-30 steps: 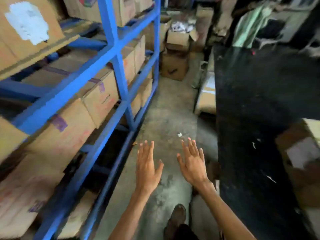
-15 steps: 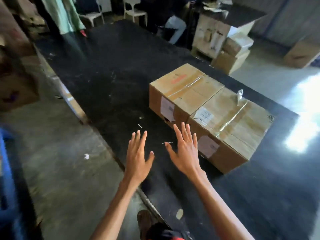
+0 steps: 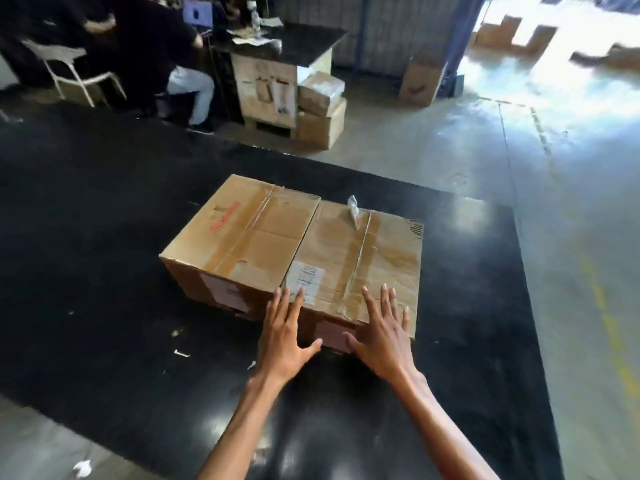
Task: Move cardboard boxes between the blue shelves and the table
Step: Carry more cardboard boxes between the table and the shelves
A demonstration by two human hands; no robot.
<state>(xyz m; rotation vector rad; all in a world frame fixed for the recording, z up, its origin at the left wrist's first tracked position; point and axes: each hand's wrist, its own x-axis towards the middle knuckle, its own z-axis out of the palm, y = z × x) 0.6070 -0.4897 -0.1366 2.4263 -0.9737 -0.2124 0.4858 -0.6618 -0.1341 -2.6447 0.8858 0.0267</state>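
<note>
Bracketing the right-hand box (image 3: 360, 258), left hand (image 3: 282, 336) and right hand (image 3: 382, 336) lie spread flat, probably readying a 2-sided lift.

Both forearms (image 3: 242, 427) run out at the bottom edge. The left hand (image 3: 284, 341) and right hand (image 3: 384, 337) hide part of the near face of the right-hand cardboard box (image 3: 360, 258); whether the palms touch it cannot be told. Red lettering (image 3: 225, 216) on the left-hand cardboard box (image 3: 249, 237) is blurred beyond reading, and the print on the shipping label (image 3: 305, 278) is too small. The black table (image 3: 104, 237) is cut by the left edge. A seated person (image 3: 166, 46) is cropped at the top. Cartons (image 3: 498, 32) in the glare at upper right are smeared.
</note>
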